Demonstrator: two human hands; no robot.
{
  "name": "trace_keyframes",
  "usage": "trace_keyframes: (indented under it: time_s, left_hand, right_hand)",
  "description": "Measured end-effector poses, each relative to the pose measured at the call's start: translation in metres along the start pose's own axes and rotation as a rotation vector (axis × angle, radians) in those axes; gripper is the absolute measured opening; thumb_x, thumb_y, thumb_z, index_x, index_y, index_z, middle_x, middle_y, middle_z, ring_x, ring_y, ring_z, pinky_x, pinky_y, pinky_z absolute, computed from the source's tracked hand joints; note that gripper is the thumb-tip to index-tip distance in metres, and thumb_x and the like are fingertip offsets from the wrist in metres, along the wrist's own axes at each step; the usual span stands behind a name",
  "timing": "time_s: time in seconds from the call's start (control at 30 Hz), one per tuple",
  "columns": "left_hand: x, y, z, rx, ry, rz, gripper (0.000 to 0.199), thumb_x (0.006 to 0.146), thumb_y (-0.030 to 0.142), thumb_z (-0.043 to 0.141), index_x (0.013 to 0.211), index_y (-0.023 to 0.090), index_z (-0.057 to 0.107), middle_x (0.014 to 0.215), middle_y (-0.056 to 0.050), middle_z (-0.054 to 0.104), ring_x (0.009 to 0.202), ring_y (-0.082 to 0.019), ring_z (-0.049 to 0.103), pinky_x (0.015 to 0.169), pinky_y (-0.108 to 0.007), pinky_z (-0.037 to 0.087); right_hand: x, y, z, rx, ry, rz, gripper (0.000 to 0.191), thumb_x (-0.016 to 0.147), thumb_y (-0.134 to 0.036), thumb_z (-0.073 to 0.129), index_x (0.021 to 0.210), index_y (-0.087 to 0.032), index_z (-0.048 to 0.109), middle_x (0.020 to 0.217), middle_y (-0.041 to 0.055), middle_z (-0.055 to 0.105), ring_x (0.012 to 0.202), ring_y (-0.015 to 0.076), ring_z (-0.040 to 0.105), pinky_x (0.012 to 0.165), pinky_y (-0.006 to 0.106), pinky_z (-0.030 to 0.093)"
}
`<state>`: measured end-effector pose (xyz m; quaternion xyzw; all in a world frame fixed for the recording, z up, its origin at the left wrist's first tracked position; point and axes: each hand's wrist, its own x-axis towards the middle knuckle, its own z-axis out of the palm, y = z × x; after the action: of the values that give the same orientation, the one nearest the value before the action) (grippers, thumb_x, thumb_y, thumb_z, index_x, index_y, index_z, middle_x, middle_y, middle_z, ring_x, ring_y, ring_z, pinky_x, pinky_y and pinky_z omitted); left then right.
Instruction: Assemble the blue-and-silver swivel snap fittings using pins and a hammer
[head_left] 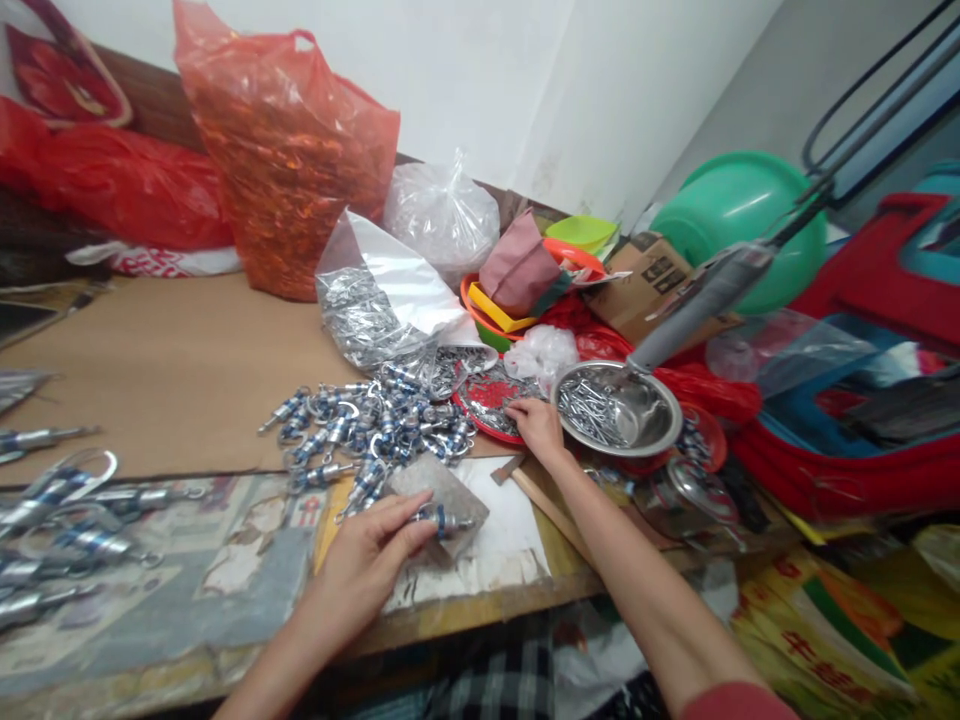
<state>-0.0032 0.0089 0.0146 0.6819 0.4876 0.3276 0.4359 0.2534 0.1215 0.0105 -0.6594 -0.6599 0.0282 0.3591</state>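
Between the thumb and fingers of my left hand (pixel 386 540) is a small metal fitting with a blue band (pixel 442 518), held over a grey metal block (pixel 448 480). My right hand (pixel 536 425) reaches over a red round tray (pixel 491 395) of small metal pieces, its fingers pinched at the tray's contents; what they hold is too small to make out. Just right of it stands a steel bowl (pixel 664 415) with metal pins (pixel 592 405). A pile of blue-and-silver fittings (pixel 375 415) lies left of the tray. A hammer (pixel 551 508) rests below my right hand.
More fittings (pixel 82 520) lie at the left. Behind stand an orange bag (pixel 292 160), a clear bag of silver parts (pixel 367 310) and a cardboard box (pixel 645 285). A grey-handled metal arm (pixel 705 300) slants over the bowl. A lidded jar (pixel 694 495) is at the right.
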Motion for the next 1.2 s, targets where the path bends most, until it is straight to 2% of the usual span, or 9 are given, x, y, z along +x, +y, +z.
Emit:
trace_keyframes:
  time_s: [0.17, 0.27, 0.37, 0.6, 0.77, 0.9, 1.03, 1.1, 1.2]
  left_hand:
    - [-0.005, -0.002, -0.001, -0.007, 0.001, 0.009, 0.035, 0.079, 0.034, 0.050, 0.108, 0.019, 0.062, 0.100, -0.005, 0.069, 0.092, -0.020, 0.061, 0.083, -0.031, 0.046]
    - [-0.006, -0.002, 0.000, -0.024, 0.010, 0.020, 0.032, 0.078, 0.033, 0.051, 0.107, 0.023, 0.063, 0.103, -0.004, 0.069, 0.095, -0.021, 0.060, 0.086, -0.033, 0.045]
    - [-0.005, 0.000, -0.001, -0.034, 0.006, 0.057, 0.030, 0.079, 0.033, 0.051, 0.106, 0.026, 0.064, 0.103, -0.004, 0.068, 0.095, -0.021, 0.060, 0.087, -0.032, 0.044]
    - [-0.009, 0.002, 0.000, -0.041, -0.021, 0.070, 0.029, 0.080, 0.032, 0.050, 0.104, 0.027, 0.064, 0.098, -0.005, 0.068, 0.094, -0.020, 0.060, 0.087, -0.032, 0.044]
    - [-0.011, 0.004, 0.002, -0.101, 0.221, 0.060, 0.023, 0.069, 0.030, 0.063, 0.089, 0.027, 0.071, 0.110, -0.006, 0.063, 0.103, -0.024, 0.056, 0.090, -0.037, 0.043]
    - [-0.012, 0.005, 0.003, -0.295, 0.252, -0.085, 0.009, 0.062, 0.028, 0.068, 0.067, 0.024, 0.074, 0.092, -0.006, 0.068, 0.092, -0.024, 0.060, 0.087, -0.037, 0.044]
    - [-0.013, 0.010, 0.001, -0.581, 0.193, -0.258, 0.013, 0.062, 0.030, 0.067, 0.067, 0.019, 0.073, 0.097, -0.007, 0.069, 0.096, -0.025, 0.059, 0.087, -0.036, 0.045]
    - [-0.013, 0.013, -0.003, -0.569, 0.170, -0.268, 0.013, 0.062, 0.030, 0.067, 0.066, 0.018, 0.072, 0.097, -0.008, 0.069, 0.097, -0.025, 0.059, 0.088, -0.038, 0.044]
    - [-0.013, 0.017, -0.012, -0.361, 0.157, -0.156, 0.010, 0.060, 0.030, 0.068, 0.062, 0.021, 0.073, 0.090, -0.006, 0.069, 0.090, -0.025, 0.061, 0.087, -0.038, 0.044]
  right_hand:
    - [-0.031, -0.045, -0.012, 0.179, 0.044, 0.004, 0.017, 0.080, -0.024, 0.050, 0.077, -0.017, 0.066, 0.078, 0.0044, 0.064, 0.074, 0.0158, 0.057, 0.070, 0.028, 0.045]
    - [-0.075, -0.090, -0.020, 0.439, -0.190, -0.061, 0.011, 0.077, -0.022, 0.056, 0.071, -0.018, 0.065, 0.070, 0.0001, 0.063, 0.069, 0.0125, 0.058, 0.065, 0.022, 0.046]
    - [-0.107, -0.118, -0.021, 0.673, -0.291, -0.050, 0.009, 0.073, -0.015, 0.059, 0.068, -0.019, 0.066, 0.072, 0.0005, 0.061, 0.073, 0.0125, 0.058, 0.069, 0.023, 0.045]
    - [-0.117, -0.114, -0.015, 0.782, -0.325, 0.034, 0.007, 0.073, -0.019, 0.061, 0.068, -0.020, 0.066, 0.074, 0.0004, 0.058, 0.074, 0.0128, 0.056, 0.070, 0.024, 0.045]
    - [-0.120, -0.112, -0.017, 0.744, -0.325, -0.020, 0.010, 0.077, -0.020, 0.058, 0.071, -0.020, 0.066, 0.076, 0.0008, 0.056, 0.076, 0.0127, 0.056, 0.070, 0.023, 0.045]
    - [-0.130, -0.111, -0.022, 0.642, -0.254, -0.206, 0.016, 0.078, -0.023, 0.058, 0.094, -0.020, 0.063, 0.088, 0.0047, 0.057, 0.084, 0.0153, 0.057, 0.075, 0.027, 0.048]
    - [-0.138, -0.104, -0.024, 0.417, -0.061, -0.639, 0.036, 0.076, -0.011, 0.058, 0.110, -0.020, 0.053, 0.095, 0.0084, 0.060, 0.090, 0.0168, 0.058, 0.076, 0.027, 0.050]
    - [-0.136, -0.101, -0.026, 0.330, -0.027, -0.800, 0.032, 0.080, -0.006, 0.048, 0.107, -0.020, 0.055, 0.093, 0.0084, 0.064, 0.091, 0.0167, 0.059, 0.075, 0.028, 0.051]
    - [-0.128, -0.098, -0.029, 0.288, -0.059, -0.891, 0.025, 0.082, -0.009, 0.047, 0.103, -0.017, 0.058, 0.093, 0.0107, 0.066, 0.095, 0.0192, 0.059, 0.076, 0.030, 0.052]
